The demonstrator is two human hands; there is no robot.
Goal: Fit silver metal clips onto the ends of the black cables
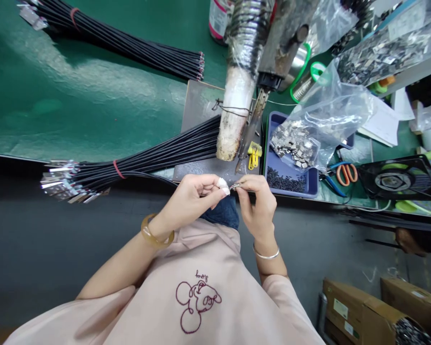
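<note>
My left hand (200, 192) is closed in a pinch, with white wraps on its thumb and forefinger. One black cable (154, 176) leaves the nearer cable bundle (172, 144) and runs to this hand; its end is hidden by the fingers. Pinched in my right hand (257, 203) is a small silvery metal connector (234, 186), its tip meeting the left fingertips. Both hands are at the table's front edge, below a soldering iron (250, 132) that points down. A red band holds the bundle, and metal plugs show at its left end.
A tape-wrapped hose (235, 91) hangs beside the iron. Yellow clips (254, 157) lie near its tip. To the right are a blue tray (311, 188) with metal parts and small black pieces, pliers (333, 184), and a fan (398, 178). Another cable bundle (129, 42) lies further back.
</note>
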